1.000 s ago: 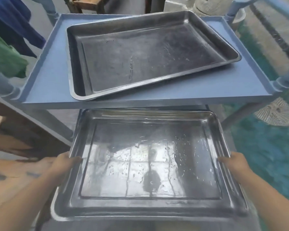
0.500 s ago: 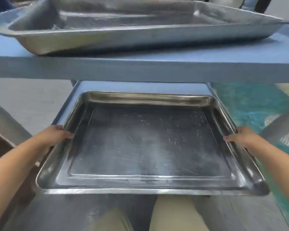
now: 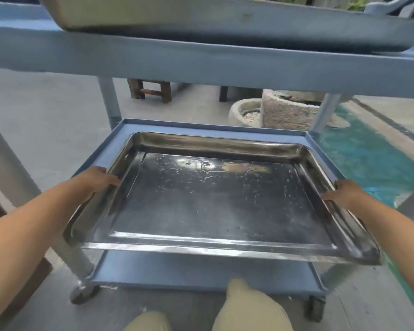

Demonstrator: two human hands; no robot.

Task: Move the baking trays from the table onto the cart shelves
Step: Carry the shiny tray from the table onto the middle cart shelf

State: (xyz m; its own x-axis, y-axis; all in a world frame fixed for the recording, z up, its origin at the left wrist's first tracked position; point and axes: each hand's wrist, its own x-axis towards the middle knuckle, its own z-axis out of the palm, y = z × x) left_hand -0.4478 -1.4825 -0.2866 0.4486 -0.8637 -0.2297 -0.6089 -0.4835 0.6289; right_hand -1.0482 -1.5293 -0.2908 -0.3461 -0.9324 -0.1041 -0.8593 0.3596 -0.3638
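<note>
A large metal baking tray (image 3: 210, 201) with a wet, shiny bottom hangs over the lower shelf (image 3: 201, 273) of the blue cart. Its far end is inside the shelf rim and its near end juts out towards me. My left hand (image 3: 95, 180) grips the tray's left rim and my right hand (image 3: 344, 193) grips the right rim. A second baking tray (image 3: 153, 13) rests on the top shelf (image 3: 201, 65), seen from below its edge.
The cart stands on castors (image 3: 84, 293) on a grey floor. My knees (image 3: 251, 306) are just in front of the lower shelf. Beyond the cart stand a wooden stool (image 3: 151, 90) and stone pots (image 3: 285, 111). A teal floor strip (image 3: 368, 158) runs on the right.
The view has dropped well below the top shelf. Held in both hands, the tray has gone lower and further in over the bottom shelf.
</note>
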